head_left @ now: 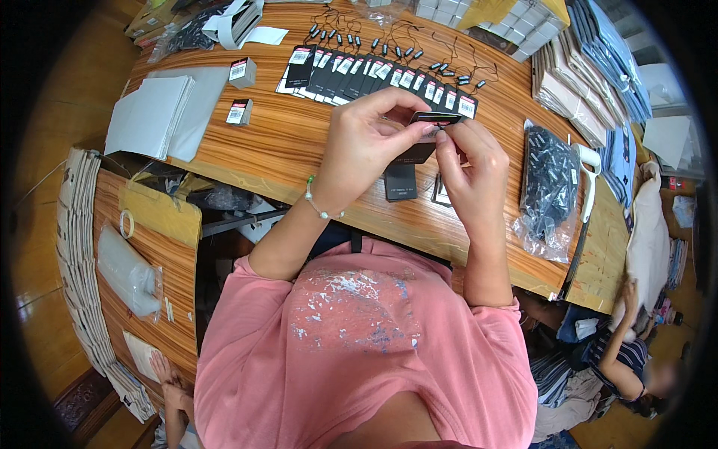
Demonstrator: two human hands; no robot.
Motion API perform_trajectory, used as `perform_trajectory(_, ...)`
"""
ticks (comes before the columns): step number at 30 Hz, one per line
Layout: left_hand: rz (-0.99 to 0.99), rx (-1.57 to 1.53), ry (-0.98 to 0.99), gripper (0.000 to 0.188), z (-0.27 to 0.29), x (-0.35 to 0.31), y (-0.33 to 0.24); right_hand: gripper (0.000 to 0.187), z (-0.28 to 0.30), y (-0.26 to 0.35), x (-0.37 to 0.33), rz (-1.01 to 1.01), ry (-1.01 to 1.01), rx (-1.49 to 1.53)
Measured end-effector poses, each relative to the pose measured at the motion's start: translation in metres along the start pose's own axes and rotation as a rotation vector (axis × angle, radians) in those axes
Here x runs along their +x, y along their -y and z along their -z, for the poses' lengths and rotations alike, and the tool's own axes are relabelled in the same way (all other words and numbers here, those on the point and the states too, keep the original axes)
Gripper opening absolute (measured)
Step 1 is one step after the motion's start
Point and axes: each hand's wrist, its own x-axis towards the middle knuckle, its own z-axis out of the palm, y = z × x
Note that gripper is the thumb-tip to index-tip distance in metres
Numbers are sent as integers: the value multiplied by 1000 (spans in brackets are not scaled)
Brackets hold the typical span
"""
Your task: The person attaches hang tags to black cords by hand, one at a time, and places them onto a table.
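Observation:
My left hand (366, 146) is closed on a black hang tag (435, 117), raised above the table near its front edge. A second black flap or card (416, 154) hangs below it, against my fingers. My right hand (476, 165) pinches at the tag's right end; the small thing between its fingertips is too small to name. Below my hands, a stack of black tags (401, 185) lies on the table, with another card (441, 190) partly hidden by my right hand. Beyond them, a fanned row of black tags with white labels (404, 78) has looped black strings.
A clear bag of black strings (550, 183) and a white-handled tool (588, 179) lie at right. Two small label stacks (241, 71) and white sheets (149, 116) are at left. Folded garments (576, 97) and boxes (516, 26) stand behind. Other people work at both sides.

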Motion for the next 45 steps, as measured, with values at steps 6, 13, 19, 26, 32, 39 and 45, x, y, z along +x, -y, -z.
perform_trajectory(6,-30,49,50,18,1,-2,3,7,-1,-2,0,29,-11,-2)
perform_trajectory(13,-30,83,66,16,0,-3,-3,6,5,-2,0,52,26,-82)
perform_trajectory(19,-14,89,89,16,-1,-2,-2,6,8,-1,1,33,27,-56)
perform_trajectory(26,-2,56,116,18,-1,0,0,5,9,-3,4,67,45,-62)
perform_trajectory(32,46,-7,132,18,-2,0,-4,6,10,-2,3,51,38,-55)
perform_trajectory(39,39,-3,130,19,-2,0,-1,6,10,-3,4,14,70,-42)
perform_trajectory(45,-20,87,77,16,-4,-5,-2,10,6,-11,-1,-266,136,316)
